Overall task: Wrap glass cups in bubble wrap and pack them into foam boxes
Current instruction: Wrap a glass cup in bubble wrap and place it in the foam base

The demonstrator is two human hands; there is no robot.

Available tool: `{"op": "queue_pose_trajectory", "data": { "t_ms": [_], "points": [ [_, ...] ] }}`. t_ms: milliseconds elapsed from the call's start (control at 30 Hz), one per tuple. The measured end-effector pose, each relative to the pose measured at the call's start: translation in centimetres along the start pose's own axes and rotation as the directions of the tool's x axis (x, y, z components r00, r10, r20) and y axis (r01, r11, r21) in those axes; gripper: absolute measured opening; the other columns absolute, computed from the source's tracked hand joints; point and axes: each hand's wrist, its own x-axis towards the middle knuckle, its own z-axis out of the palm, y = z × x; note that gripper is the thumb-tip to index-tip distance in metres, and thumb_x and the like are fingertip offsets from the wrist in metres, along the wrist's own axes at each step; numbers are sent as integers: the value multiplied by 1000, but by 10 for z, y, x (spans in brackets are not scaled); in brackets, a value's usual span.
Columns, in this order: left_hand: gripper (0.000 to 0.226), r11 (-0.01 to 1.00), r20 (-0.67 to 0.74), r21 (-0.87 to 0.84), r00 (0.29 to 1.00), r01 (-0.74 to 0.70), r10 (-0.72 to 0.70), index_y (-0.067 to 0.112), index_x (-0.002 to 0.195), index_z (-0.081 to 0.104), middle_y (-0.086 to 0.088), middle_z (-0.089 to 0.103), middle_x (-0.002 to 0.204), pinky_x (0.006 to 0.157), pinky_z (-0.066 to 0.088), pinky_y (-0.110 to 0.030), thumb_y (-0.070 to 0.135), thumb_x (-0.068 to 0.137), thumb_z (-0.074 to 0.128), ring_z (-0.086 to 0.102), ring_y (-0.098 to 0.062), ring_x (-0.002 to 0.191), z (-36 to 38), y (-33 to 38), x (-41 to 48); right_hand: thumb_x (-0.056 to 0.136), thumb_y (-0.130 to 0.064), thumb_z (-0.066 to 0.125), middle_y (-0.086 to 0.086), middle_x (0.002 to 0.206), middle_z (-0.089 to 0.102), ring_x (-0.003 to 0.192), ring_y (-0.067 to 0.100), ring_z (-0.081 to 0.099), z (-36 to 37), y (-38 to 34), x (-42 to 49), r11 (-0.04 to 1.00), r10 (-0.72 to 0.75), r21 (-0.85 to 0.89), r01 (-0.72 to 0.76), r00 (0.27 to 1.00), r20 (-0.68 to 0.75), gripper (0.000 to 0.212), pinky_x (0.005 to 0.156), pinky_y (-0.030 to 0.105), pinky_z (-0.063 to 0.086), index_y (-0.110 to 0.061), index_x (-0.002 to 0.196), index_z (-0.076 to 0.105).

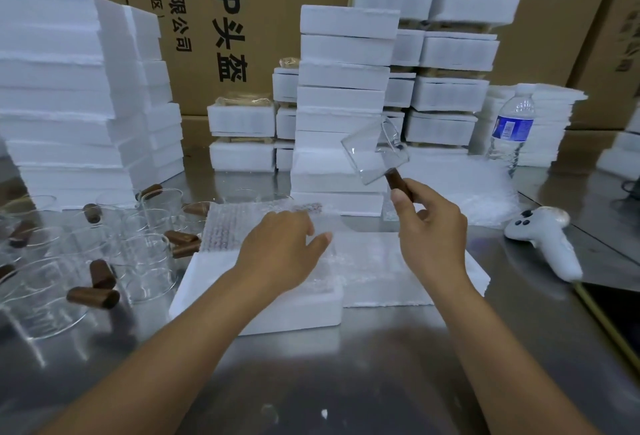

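Observation:
My right hand (431, 226) pinches the brown wooden handle of a clear glass cup (375, 150) and holds it tilted in the air above the table. My left hand (280, 247) rests palm down, fingers relaxed, on a sheet of bubble wrap (242, 223) that lies over an open white foam box (263, 310). A flat foam lid (415, 272) lies beside the box on the right. Several more glass cups with brown handles (104, 261) stand and lie at the left of the metal table.
Stacks of white foam boxes (343, 105) rise behind the work spot and at the far left (69, 88). A water bottle (512, 129) and loose bubble wrap (460, 188) sit at the right. A white handheld controller (543, 240) lies on the table. Cardboard cartons form the back wall.

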Motion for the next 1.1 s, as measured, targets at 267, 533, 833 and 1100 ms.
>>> {"op": "queue_pose_trajectory", "data": {
  "t_ms": [267,533,833,1100],
  "points": [
    [22,998,20,-8,998,56,-56,22,91,66,5,62,83,72,48,-31,42,91,57,60,-20,84,2,-4,2,95,-24,53,-15,77,62,81,10,56,-1,-4,0,982,114,151,-114,993,9,24,65,5,39,-43,80,56],
    [18,907,-139,-412,977,93,-163,30,72,57,9,53,47,51,34,-23,29,89,62,52,-5,51,-7,-17,0,95,-25,50,-15,89,62,88,-3,53,-2,-6,0,996,57,58,-63,994,92,16,73,9,38,-34,102,61],
    [16,803,-346,-587,928,-103,-134,32,78,57,5,64,75,60,41,-8,22,89,62,60,-9,74,-13,-21,-9,96,-29,50,-15,87,54,97,13,47,-4,-10,-5,937,-76,-334,101,993,87,24,95,37,30,-24,115,64],
    [23,825,-483,-490,875,-283,13,38,80,57,15,62,79,65,36,-4,18,88,64,54,-5,76,-22,-18,-14,95,-27,52,-10,83,62,90,13,45,-2,-18,-13,817,-184,-494,298,946,266,14,85,32,29,-25,97,66]
  ]
}}
